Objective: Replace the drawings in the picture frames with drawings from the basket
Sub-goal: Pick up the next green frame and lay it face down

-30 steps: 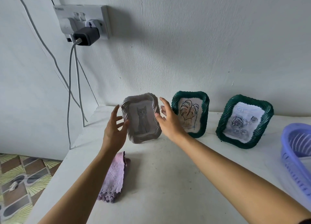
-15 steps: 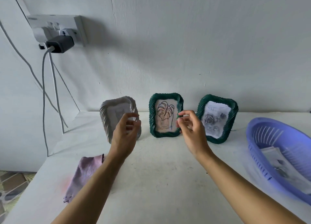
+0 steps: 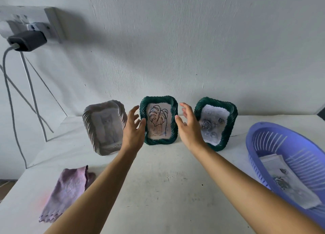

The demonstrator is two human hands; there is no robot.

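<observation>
Three picture frames stand in a row against the wall. A white frame [image 3: 105, 128] on the left holds a cat drawing. In the middle, a dark green frame [image 3: 159, 120] shows a leaf drawing, and another green frame [image 3: 215, 123] on the right shows roses. My left hand [image 3: 132, 130] is open at the middle frame's left edge, thumb close to it. My right hand [image 3: 189, 128] is open just off that frame's right edge, apart from it. A purple basket [image 3: 260, 133] at the right holds drawings [image 3: 288, 179].
A folded pink cloth [image 3: 67, 188] lies at the front left of the white table [image 3: 165, 181]. On the wall at upper left, a socket with a black charger [image 3: 27, 40] trails cables down past the table's left edge.
Both hands left the white cat frame, which now stands alone, and moved right to either side of the middle green frame. The view has shifted right, showing more of the basket.
</observation>
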